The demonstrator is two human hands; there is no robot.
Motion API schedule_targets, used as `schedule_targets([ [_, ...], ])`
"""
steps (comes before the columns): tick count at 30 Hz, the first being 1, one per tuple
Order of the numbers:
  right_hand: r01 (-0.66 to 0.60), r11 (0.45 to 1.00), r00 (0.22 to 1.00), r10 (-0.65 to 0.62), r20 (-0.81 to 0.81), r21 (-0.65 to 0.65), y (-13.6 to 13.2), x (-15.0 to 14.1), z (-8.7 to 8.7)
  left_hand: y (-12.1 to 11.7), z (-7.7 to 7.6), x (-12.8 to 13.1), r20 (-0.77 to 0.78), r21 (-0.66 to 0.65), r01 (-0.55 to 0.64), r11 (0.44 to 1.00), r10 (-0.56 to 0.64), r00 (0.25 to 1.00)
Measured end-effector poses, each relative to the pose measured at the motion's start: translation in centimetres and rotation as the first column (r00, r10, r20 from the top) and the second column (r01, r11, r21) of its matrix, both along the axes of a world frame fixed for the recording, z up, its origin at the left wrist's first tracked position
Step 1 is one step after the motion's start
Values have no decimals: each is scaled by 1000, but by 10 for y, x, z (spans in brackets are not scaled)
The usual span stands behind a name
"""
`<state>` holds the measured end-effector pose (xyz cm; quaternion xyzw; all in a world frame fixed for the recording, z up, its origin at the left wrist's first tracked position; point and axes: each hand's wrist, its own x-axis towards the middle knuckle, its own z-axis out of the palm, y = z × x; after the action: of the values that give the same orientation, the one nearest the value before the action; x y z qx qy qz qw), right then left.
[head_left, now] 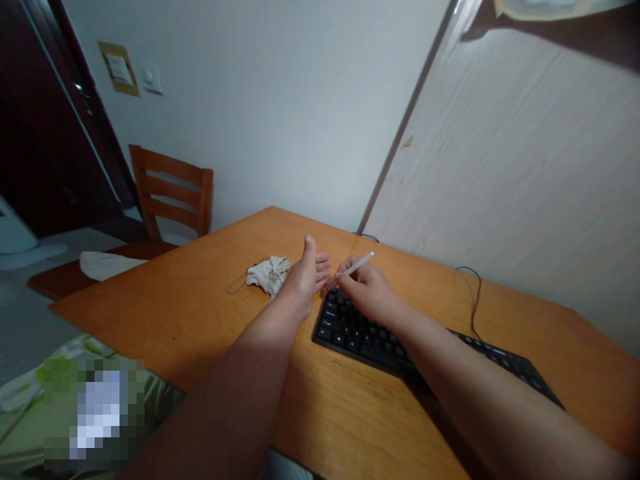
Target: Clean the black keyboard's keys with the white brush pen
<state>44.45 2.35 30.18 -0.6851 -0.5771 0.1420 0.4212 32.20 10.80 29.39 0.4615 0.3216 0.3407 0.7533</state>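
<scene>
My right hand (367,287) pinches a slim white pen-like stick (361,262) over the upper left corner of a black keyboard (380,343). The stick slants, its upper end pointing up and right; its lower tip is too small to make out. Left of the keyboard's end, my left hand (304,277) is held open with the thumb up and the palm turned towards the right hand. Nothing shows in its fingers. Partly behind it lies a crumpled greyish-white cloth (267,273) on the table. My right forearm hides much of the keyboard.
The wooden table (320,420) meets the wall at the back. A thin black cable (479,293) runs from behind the keyboard. A thin looped wire-like thing (234,288) lies by the cloth. At the left stands a wooden chair (173,190) with white fabric (107,265) on its seat.
</scene>
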Motion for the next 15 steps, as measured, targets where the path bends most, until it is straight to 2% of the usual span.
schedule_targets([
  [2, -8, 1000, 1000, 9, 4, -22, 0, 1, -2, 0, 0, 0, -2, 0, 2, 1000, -2, 1000],
  [7, 109, 994, 992, -110, 64, 12, -1, 11, -4, -2, 2, -1, 9, 2, 12, 1000, -12, 1000],
  [11, 62, 998, 998, -62, 4, 8, -1, 10, -4, -3, 2, 0, 4, 1, 14, 1000, -14, 1000],
  [15, 96, 994, 993, -92, 77, -51, -3, 10, -5, -5, 3, 0, -4, -3, 22, 1000, -22, 1000],
])
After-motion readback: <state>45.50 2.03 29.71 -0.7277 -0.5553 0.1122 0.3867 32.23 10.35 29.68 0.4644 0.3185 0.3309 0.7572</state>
